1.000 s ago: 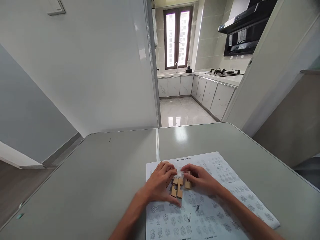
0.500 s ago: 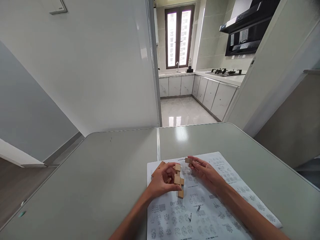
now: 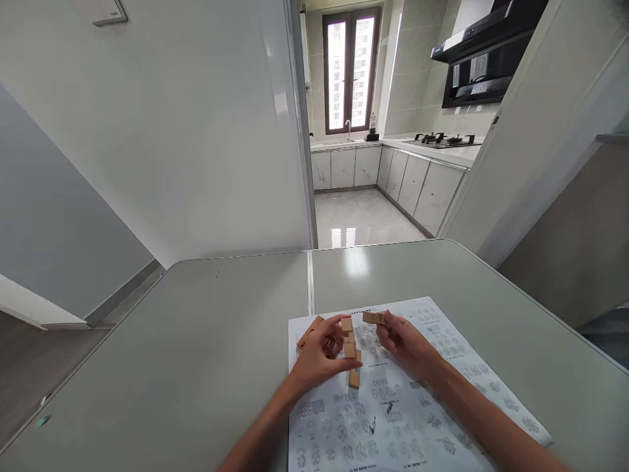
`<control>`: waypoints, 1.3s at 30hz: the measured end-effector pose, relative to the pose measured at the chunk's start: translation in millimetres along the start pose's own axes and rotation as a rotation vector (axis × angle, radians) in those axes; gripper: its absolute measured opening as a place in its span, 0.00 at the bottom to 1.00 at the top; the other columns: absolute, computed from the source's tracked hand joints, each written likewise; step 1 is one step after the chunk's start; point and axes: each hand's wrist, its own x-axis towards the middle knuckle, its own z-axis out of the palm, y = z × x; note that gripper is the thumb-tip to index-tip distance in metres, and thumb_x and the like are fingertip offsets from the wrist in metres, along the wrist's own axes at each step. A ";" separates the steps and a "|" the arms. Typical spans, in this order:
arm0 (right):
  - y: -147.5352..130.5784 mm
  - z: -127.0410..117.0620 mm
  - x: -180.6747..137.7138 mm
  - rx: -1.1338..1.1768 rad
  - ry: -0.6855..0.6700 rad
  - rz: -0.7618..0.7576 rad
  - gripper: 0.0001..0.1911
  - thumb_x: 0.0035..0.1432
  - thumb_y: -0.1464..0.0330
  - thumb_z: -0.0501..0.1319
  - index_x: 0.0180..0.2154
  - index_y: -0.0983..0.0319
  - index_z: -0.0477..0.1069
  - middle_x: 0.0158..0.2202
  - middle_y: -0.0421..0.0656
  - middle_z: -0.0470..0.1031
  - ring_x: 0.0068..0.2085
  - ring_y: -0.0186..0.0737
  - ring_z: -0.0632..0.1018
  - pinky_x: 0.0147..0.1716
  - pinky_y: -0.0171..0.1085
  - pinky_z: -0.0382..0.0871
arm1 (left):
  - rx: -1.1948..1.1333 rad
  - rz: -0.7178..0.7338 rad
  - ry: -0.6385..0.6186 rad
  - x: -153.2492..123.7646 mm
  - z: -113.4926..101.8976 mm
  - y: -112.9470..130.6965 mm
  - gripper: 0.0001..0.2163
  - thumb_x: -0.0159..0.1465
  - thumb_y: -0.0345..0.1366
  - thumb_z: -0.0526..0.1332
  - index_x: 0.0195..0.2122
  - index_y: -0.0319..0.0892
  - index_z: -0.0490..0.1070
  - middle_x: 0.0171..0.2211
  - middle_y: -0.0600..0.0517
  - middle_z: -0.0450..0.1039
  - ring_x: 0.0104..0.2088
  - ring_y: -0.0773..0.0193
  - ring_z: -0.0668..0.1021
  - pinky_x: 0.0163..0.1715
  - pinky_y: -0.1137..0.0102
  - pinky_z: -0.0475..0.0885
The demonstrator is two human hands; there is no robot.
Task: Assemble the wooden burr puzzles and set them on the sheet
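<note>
My left hand holds a cluster of joined wooden blocks lifted just above the printed sheet. One more wooden piece sticks out behind my left fingers. My right hand pinches a single small wooden block between its fingertips, close to the right of the cluster and apart from it. Both hands hover over the upper left part of the sheet.
The sheet, printed with many small diagrams, lies on a grey-green table with a seam down its middle. A white wall stands beyond the table's far edge. A doorway opens onto a kitchen with cabinets.
The blocks lay together on the sheet under both hands a second ago. Now my left hand has lifted the cluster and my right hand has pulled one block away to the right.
</note>
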 end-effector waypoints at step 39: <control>-1.4 3.1 -4.0 0.027 -0.120 -0.076 0.19 0.64 0.52 0.67 0.46 0.59 0.78 0.37 0.42 0.75 0.23 0.27 0.63 0.24 0.34 0.57 | -0.128 -0.024 -0.021 -2.1 4.4 -2.3 0.32 0.56 0.44 0.76 0.59 0.45 0.67 0.34 0.54 0.70 0.29 0.68 0.70 0.29 0.72 0.66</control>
